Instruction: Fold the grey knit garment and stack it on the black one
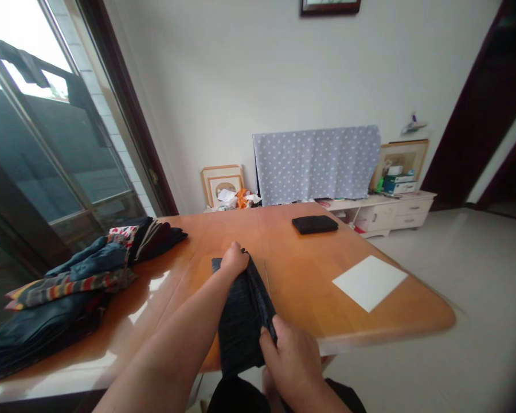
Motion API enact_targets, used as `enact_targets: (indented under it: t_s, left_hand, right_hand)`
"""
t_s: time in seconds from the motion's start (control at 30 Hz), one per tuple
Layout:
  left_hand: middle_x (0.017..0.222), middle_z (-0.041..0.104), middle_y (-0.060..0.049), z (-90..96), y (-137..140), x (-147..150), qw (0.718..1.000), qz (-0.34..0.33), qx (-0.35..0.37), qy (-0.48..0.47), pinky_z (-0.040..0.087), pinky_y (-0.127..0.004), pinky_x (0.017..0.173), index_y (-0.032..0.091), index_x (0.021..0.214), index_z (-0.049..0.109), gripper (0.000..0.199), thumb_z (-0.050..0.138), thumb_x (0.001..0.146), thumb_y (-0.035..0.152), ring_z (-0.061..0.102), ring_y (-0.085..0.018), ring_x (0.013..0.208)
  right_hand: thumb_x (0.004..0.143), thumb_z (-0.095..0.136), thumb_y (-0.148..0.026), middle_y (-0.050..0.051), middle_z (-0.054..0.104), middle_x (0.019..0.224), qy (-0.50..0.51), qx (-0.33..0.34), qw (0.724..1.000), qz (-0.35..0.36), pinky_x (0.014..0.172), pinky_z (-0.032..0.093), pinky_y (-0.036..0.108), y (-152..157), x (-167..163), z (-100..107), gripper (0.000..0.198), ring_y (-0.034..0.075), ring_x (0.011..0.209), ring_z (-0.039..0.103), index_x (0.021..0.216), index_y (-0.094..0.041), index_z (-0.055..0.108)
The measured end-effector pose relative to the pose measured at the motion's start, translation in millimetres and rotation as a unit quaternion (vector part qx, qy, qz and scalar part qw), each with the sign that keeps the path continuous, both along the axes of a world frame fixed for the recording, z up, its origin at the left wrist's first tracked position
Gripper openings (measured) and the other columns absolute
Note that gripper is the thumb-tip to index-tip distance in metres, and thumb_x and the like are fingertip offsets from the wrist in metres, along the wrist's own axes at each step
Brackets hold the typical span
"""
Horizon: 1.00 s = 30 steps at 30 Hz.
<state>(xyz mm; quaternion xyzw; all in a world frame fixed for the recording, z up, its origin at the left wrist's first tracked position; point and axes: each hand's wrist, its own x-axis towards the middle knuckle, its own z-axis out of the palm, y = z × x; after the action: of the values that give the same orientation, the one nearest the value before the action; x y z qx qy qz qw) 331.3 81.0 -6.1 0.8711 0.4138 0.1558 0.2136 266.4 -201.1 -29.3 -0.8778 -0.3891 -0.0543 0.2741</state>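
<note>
A dark grey heathered garment (239,327) lies lengthwise at the near edge of the wooden table, its lower end hanging over the edge. My left hand (234,261) is closed on its far end. Nearer to me, my right hand (293,355) pinches the garment's right edge, and a narrow strip along that side is raised between the two hands. Whether the garment is trousers or a top cannot be made out. A folded black cloth (315,224) rests farther back on the table, apart from both hands.
Several garments are heaped on the left of the table (301,275), a blue denim piece (98,255) among them. A white sheet (370,283) lies to the right. Against the wall stand a low white cabinet (408,221) and something draped with a polka-dot cloth (318,163).
</note>
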Motion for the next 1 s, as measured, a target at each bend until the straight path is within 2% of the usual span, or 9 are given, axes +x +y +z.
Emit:
enact_targets:
  t_s: [0.23,0.37,0.5,0.57,0.67,0.73,0.83,0.93,1.0]
  left_hand:
    - [0.093,0.076,-0.009,6.0,-6.6,-21.1,0.998,-0.044,0.004,-0.036,0.050,-0.026,0.073,0.014,0.119,0.061,0.035,0.054,0.090,0.032,0.071,-0.021,0.085]
    - [0.099,0.076,-0.008,13.7,-10.8,-55.1,0.994,-0.096,0.031,-0.041,0.050,-0.027,0.079,0.017,0.109,0.069,0.028,0.052,0.089,0.025,0.070,-0.022,0.094]
    - [0.119,0.073,-0.006,14.3,-25.8,-80.1,0.982,-0.179,0.047,-0.038,0.047,-0.029,0.098,0.022,0.114,0.071,0.033,0.046,0.093,0.029,0.065,-0.021,0.113]
    - [0.133,0.067,-0.006,10.9,-35.9,-85.4,0.973,-0.224,0.060,-0.010,0.040,-0.035,0.110,0.024,0.122,0.069,0.039,0.041,0.097,0.035,0.057,-0.022,0.127]
    - [0.151,0.050,-0.007,2.1,-50.2,-88.5,0.958,-0.267,0.079,0.068,0.022,-0.054,0.119,0.026,0.139,0.058,0.052,0.031,0.101,0.049,0.037,-0.028,0.145]
    - [0.159,0.040,-0.007,-4.3,-58.0,-89.9,0.953,-0.274,0.087,0.098,0.013,-0.062,0.119,0.028,0.144,0.051,0.058,0.029,0.100,0.057,0.025,-0.030,0.150]
    - [0.162,0.034,-0.007,-10.6,-66.9,-92.0,0.954,-0.265,0.105,0.095,0.007,-0.062,0.120,0.030,0.147,0.047,0.062,0.031,0.097,0.063,0.019,-0.031,0.152]
    - [0.161,0.034,-0.006,-12.6,-73.0,-93.2,0.957,-0.255,0.114,0.084,0.004,-0.060,0.121,0.031,0.147,0.047,0.063,0.035,0.096,0.065,0.019,-0.031,0.152]
    - [0.161,0.035,-0.006,-13.6,-75.5,-93.5,0.958,-0.249,0.116,0.079,0.003,-0.059,0.121,0.032,0.147,0.048,0.063,0.038,0.095,0.065,0.019,-0.031,0.152]
  right_hand:
    - [0.096,0.047,-0.036,0.004,0.070,0.069,0.019,-0.002,1.000,0.008,0.058,0.015,0.034,-2.8,6.4,-3.0,0.026,0.018,0.062,0.062,0.077,-0.023,0.059]
    - [0.097,0.047,-0.036,0.004,0.069,0.070,0.034,0.011,0.999,0.013,0.059,0.017,0.032,-5.5,8.4,4.4,0.028,0.017,0.064,0.062,0.076,-0.022,0.057]
    - [0.099,0.044,-0.037,0.003,0.069,0.070,0.045,0.020,0.999,0.010,0.058,0.019,0.031,-10.1,7.9,17.8,0.031,0.016,0.065,0.061,0.076,-0.022,0.056]
    - [0.100,0.043,-0.037,0.003,0.070,0.070,0.042,0.018,0.999,0.001,0.058,0.020,0.030,-12.2,7.5,22.5,0.031,0.016,0.065,0.062,0.077,-0.022,0.057]
    - [0.100,0.043,-0.037,0.004,0.070,0.071,0.024,-0.005,1.000,-0.018,0.058,0.020,0.030,-15.9,8.0,22.8,0.031,0.017,0.065,0.062,0.077,-0.022,0.059]
    - [0.099,0.044,-0.038,0.004,0.071,0.071,0.009,-0.028,0.999,-0.027,0.057,0.021,0.030,-19.4,9.6,19.7,0.031,0.017,0.064,0.062,0.077,-0.023,0.060]
    - [0.098,0.047,-0.039,0.003,0.069,0.069,0.000,-0.041,0.999,-0.032,0.057,0.023,0.029,-25.1,13.9,15.6,0.029,0.019,0.063,0.062,0.078,-0.023,0.061]
    - [0.097,0.049,-0.038,0.004,0.071,0.078,-0.020,0.020,0.999,-0.027,0.061,0.032,0.029,-26.5,18.0,16.7,0.023,0.021,0.074,0.064,0.089,-0.024,0.064]
    - [0.096,0.051,-0.036,0.008,0.071,0.097,-0.067,0.082,0.994,0.003,0.074,0.039,0.031,-23.0,18.2,19.1,0.023,0.023,0.091,0.064,0.106,-0.023,0.066]
